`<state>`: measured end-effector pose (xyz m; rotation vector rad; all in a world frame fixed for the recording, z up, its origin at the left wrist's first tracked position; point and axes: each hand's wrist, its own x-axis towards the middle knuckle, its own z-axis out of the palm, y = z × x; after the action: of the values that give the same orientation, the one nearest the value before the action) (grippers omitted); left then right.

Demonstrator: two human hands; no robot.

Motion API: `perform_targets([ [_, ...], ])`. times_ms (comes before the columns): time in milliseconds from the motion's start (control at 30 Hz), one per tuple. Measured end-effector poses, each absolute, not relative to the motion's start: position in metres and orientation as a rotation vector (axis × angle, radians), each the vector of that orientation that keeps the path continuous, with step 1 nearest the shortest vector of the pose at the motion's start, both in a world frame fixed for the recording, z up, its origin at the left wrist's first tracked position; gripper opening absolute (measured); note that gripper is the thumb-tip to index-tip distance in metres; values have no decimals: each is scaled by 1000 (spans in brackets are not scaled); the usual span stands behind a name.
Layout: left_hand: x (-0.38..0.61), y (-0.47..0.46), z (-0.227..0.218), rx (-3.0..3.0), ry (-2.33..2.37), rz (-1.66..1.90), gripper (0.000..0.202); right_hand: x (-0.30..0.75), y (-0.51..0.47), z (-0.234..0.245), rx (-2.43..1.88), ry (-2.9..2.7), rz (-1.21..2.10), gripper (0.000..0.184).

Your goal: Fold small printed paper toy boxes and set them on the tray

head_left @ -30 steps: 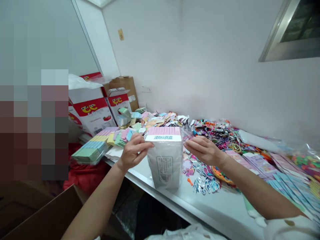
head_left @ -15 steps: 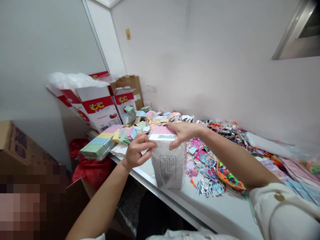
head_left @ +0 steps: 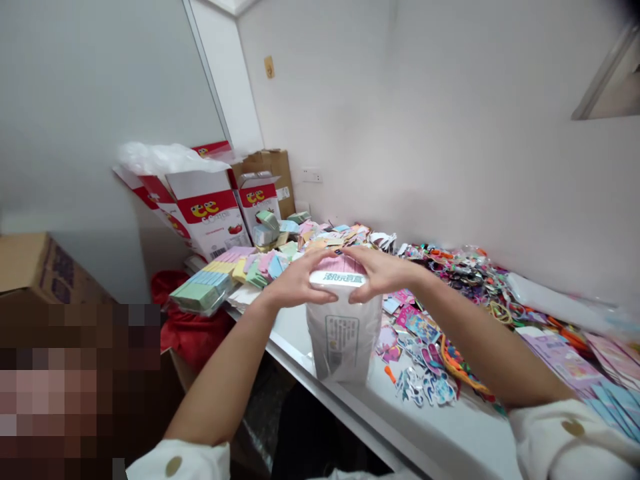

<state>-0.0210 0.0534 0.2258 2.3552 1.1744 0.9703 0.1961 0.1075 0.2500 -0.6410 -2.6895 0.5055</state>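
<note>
Both hands sit together on top of the wrapped pack [head_left: 343, 333], a tall block of pink cards in clear plastic film w/ a white printed label. It stands upright on the white table [head_left: 440, 427], near the front edge. The L hand [head_left: 299, 280] and R hand [head_left: 381, 270] each clamp one side of the top, fingers curled over it, thumbs on the front face.

Handling, as a guess: dense paper, so prob. fairly heavy for its size. Stiff as a block, but the film looks loose and slick and could slide or tear if pinched alone. A better hold is palms flat on the two side faces, or one hand under the base. It's tall and narrow, so it may tip.

Just R of it: loose stickers [head_left: 423, 383]. Further back on the R: hair ties [head_left: 465, 273]. To the L: pastel card stacks [head_left: 203, 293], and behind them red-and-white cartons [head_left: 213, 213].
</note>
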Motion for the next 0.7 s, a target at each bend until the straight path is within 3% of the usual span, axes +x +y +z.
perform_targets([
  [133,-26,60,195,2049,1025,1241,90,206,106,212,-547,-2265,673,100],
  [333,-18,61,162,1601,859,1432,105,198,96,143,-437,-1689,1197,124],
  [533,-21,52,164,1519,788,1528,119,198,96,115,-477,-1591,1420,85],
  [700,-30,9,122,1478,919,1453,136,196,97,114,-536,-1445,1543,66],
])
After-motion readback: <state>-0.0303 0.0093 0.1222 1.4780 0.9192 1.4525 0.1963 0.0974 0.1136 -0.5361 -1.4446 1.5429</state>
